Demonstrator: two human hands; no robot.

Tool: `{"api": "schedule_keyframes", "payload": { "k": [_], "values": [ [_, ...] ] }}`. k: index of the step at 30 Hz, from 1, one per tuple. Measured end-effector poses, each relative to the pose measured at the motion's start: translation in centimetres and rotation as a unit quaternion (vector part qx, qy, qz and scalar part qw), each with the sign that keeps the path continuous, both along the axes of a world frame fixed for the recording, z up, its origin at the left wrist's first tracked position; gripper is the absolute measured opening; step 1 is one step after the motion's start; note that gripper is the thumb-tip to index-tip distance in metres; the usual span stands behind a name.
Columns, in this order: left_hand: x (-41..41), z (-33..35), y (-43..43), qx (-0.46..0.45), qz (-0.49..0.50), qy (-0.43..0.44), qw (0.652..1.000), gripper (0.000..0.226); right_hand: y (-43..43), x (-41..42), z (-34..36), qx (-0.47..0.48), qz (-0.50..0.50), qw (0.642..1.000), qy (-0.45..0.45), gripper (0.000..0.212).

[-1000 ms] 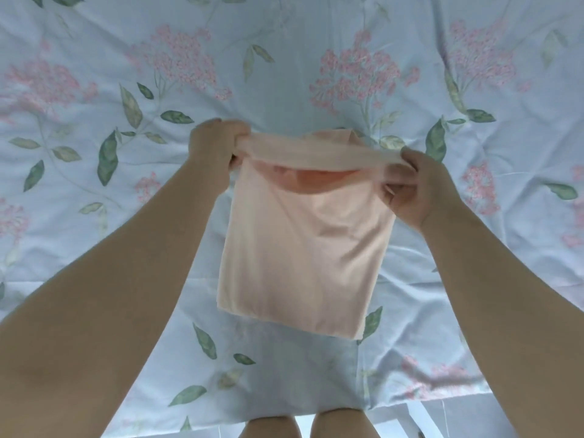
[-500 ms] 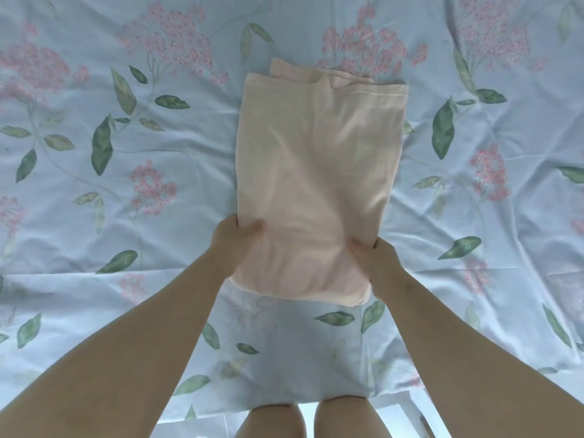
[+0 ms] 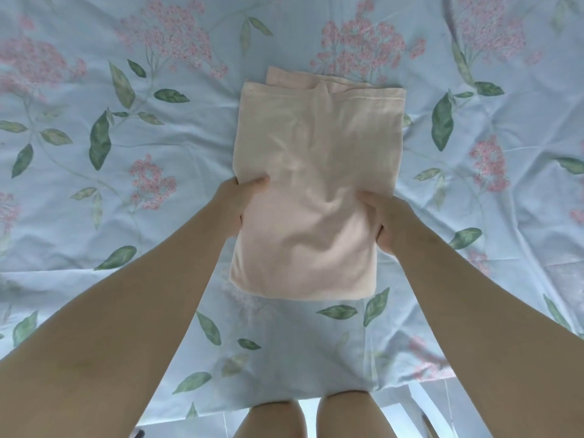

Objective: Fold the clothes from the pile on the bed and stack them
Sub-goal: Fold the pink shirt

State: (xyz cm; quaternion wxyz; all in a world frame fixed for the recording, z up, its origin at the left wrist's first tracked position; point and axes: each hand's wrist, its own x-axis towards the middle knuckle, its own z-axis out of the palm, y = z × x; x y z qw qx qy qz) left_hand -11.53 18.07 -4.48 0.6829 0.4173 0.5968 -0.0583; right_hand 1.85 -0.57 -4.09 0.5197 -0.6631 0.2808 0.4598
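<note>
Floral sheets cover the bed [image 3: 79, 222]; a folded peach garment [image 3: 319, 159] lies mid-bed, its long axis running away from the near edge. The left hand [image 3: 241, 202] and right hand [image 3: 387, 221] pinch its long sides, level with each other.

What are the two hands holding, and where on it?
A folded peach garment lying on the bed. The left hand grips its left side edge and the right hand its right side edge, about midway along.
</note>
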Motion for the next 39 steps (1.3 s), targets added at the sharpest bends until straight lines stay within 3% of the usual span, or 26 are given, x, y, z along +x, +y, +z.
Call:
{"api": "schedule_keyframes", "payload": {
  "k": [3, 8, 11, 14, 17, 20, 22, 24, 27, 30, 33, 35, 39],
  "values": [
    [0.5, 2.9, 1.4, 0.027, -0.007, -0.08, 0.996, 0.023, 0.2, 1.5, 3.0, 0.056, -0.012, 0.998, -0.035, 0.015],
    [0.3, 10.2, 2.9, 0.076, -0.014, -0.235, 0.969, 0.016, 0.1, 3.6, 9.9, 0.153, -0.04, 0.979, -0.125, 0.025],
    [-1.3, 12.9, 2.4, 0.092, -0.003, -0.267, 0.959, 0.023, -0.9, 3.1, 13.2, 0.19, -0.028, 0.969, -0.157, 0.03],
    [-3.9, 12.8, 1.1, 0.083, -0.011, -0.239, 0.967, 0.031, -2.2, 1.6, 13.5, 0.147, 0.027, 0.971, -0.184, 0.018],
    [-6.7, 10.4, -1.2, 0.091, -0.055, -0.099, 0.989, 0.044, -4.5, -0.8, 10.6, -0.013, 0.137, 0.972, -0.189, 0.021],
    [-10.1, 6.6, -3.9, 0.054, -0.197, 0.052, 0.978, 0.043, -7.7, -4.4, 6.8, -0.139, 0.227, 0.957, -0.113, 0.016],
    [-11.7, 4.6, -5.4, 0.001, -0.272, 0.1, 0.957, 0.036, -9.4, -6.6, 4.5, -0.184, 0.243, 0.952, -0.028, 0.014],
    [-11.8, 3.0, -6.1, 0.015, -0.265, 0.125, 0.956, 0.034, -9.8, -7.8, 3.1, -0.195, 0.217, 0.956, -0.004, 0.024],
    [-10.3, 0.6, -5.9, 0.123, -0.194, 0.152, 0.961, 0.052, -9.0, -8.0, 1.1, -0.192, 0.143, 0.969, -0.068, 0.055],
    [-8.1, -0.5, -6.0, 0.146, -0.177, 0.14, 0.963, 0.071, -7.5, -7.6, -0.3, -0.203, 0.132, 0.965, -0.1, 0.076],
    [-6.3, -1.0, -6.8, 0.127, -0.172, 0.132, 0.968, 0.069, -6.2, -7.0, -0.5, -0.173, 0.145, 0.968, -0.107, 0.051],
    [-5.8, -0.7, -7.1, 0.116, -0.187, 0.123, 0.968, 0.053, -5.9, -6.8, 0.2, -0.158, 0.162, 0.966, -0.125, 0.029],
    [-5.3, 3.2, -7.0, 0.107, -0.173, 0.068, 0.977, 0.032, -7.1, -6.1, 3.8, -0.103, 0.151, 0.972, -0.147, 0.012]
  ]
}}
